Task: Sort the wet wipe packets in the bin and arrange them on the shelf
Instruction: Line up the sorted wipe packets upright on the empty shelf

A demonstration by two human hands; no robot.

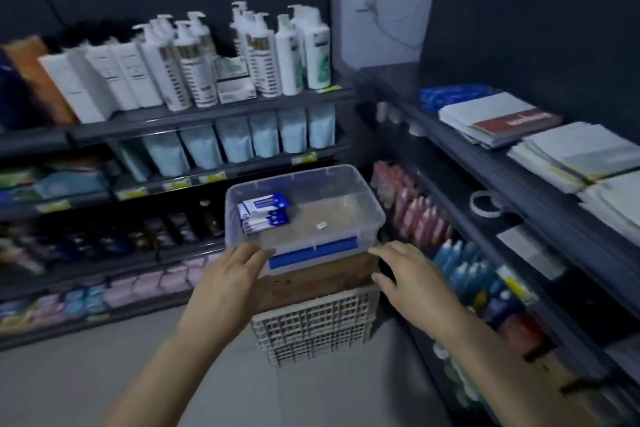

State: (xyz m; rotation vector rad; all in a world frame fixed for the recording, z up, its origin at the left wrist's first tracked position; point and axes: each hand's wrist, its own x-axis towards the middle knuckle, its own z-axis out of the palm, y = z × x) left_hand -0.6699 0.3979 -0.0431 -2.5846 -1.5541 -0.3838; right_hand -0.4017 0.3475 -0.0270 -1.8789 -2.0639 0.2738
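Note:
A clear plastic bin (363,194) with a blue label on its near wall sits on a brown cardboard box. Inside it, at the left, lies a small stack of blue-and-white wet wipe packets (264,213). My left hand (232,276) reaches to the bin's near left corner, fingers straight and touching the rim. My right hand (412,274) is at the near right corner, fingers extended beside the bin wall. Neither hand holds a packet.
The cardboard box (311,282) rests on a white lattice crate (313,329) on the floor. Dark shelves run along the left with pump bottles (194,62) and pouches (235,139), and along the right with booklets (498,121), bottles and a tape roll (486,204).

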